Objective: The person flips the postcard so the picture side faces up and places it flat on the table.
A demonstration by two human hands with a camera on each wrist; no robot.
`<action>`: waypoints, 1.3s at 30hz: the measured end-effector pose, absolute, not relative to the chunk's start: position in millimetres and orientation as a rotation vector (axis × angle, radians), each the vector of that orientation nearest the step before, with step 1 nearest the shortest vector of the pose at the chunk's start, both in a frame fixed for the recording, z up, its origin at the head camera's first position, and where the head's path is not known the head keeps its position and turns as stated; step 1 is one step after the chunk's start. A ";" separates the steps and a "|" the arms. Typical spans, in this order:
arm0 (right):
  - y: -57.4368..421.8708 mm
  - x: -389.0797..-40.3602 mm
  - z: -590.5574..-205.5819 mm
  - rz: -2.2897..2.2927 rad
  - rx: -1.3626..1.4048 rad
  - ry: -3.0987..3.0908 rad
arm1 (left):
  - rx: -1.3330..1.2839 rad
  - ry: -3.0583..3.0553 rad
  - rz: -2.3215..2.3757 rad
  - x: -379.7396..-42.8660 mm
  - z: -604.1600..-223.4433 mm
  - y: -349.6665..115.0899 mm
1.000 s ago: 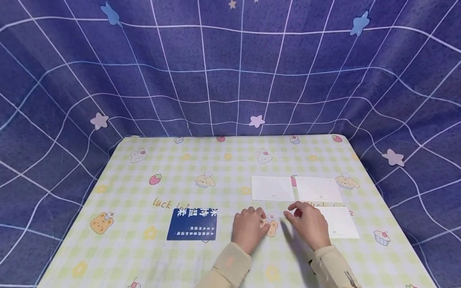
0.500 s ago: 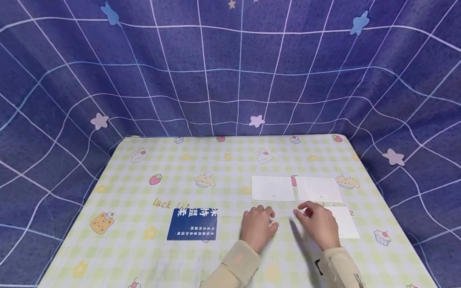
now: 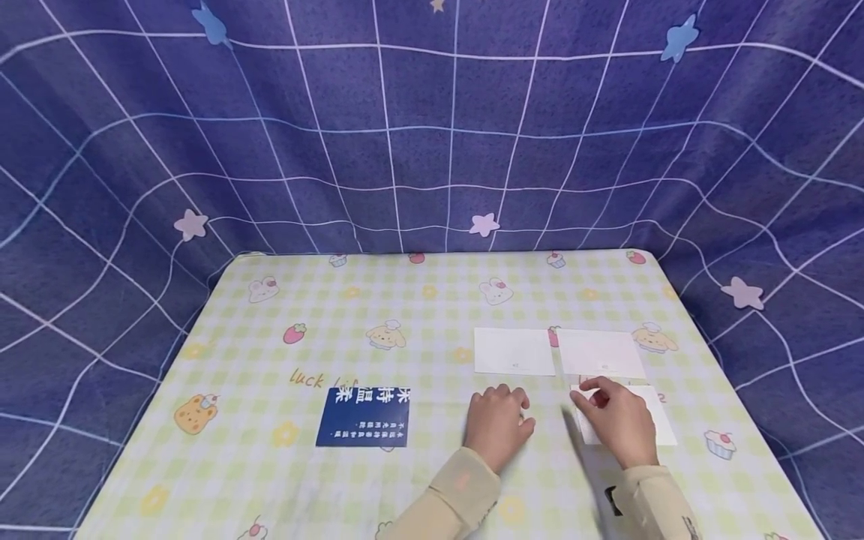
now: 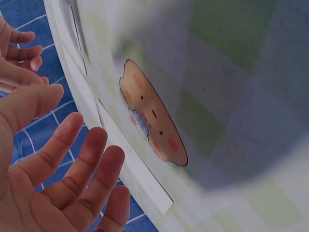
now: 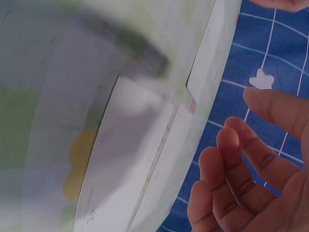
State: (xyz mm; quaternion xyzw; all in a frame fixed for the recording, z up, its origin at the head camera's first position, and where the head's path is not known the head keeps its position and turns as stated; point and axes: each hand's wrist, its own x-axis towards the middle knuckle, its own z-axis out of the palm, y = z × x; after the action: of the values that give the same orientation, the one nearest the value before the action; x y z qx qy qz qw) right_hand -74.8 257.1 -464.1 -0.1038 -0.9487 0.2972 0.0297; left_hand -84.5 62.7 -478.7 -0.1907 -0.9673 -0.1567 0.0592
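My left hand is over the middle of the table, its fingers loosely bent around nothing. In the left wrist view, a gap shows between that hand and the cloth. My right hand hangs above the near-right white card and hides part of it. Nothing is between its fingers in the right wrist view. Beyond the hands lie two more white cards, one left and one right, side by side and flat. To the left of my left hand is a dark blue card with white characters.
A pale green checked cloth printed with cartoon animals, strawberries and cakes covers the table. Behind and at both sides hangs a dark blue curtain with a white grid and stars.
Both hands have shifted to the right, keeping much the same pose. The left hand has moved off the printed bear's left side to cover it. All the cards stay where they were.
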 end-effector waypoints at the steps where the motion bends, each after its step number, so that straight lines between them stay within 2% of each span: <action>1: 258.8 -75.0 -463.9 0.913 -0.323 -2.924 | -0.580 -2.936 -0.469 -84.7 -478.7 63.7; 39: 321.6 -65.5 -471.1 0.864 -0.456 -2.973 | -0.665 -2.993 -0.389 -83.7 -486.7 93.9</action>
State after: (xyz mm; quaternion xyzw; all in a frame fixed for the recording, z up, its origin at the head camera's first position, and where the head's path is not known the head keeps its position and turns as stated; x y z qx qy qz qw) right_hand -65.5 321.6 -471.1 -0.1457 -0.9500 0.2760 0.0059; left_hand -83.7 93.9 -486.7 -0.2150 -0.9682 -0.1257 0.0257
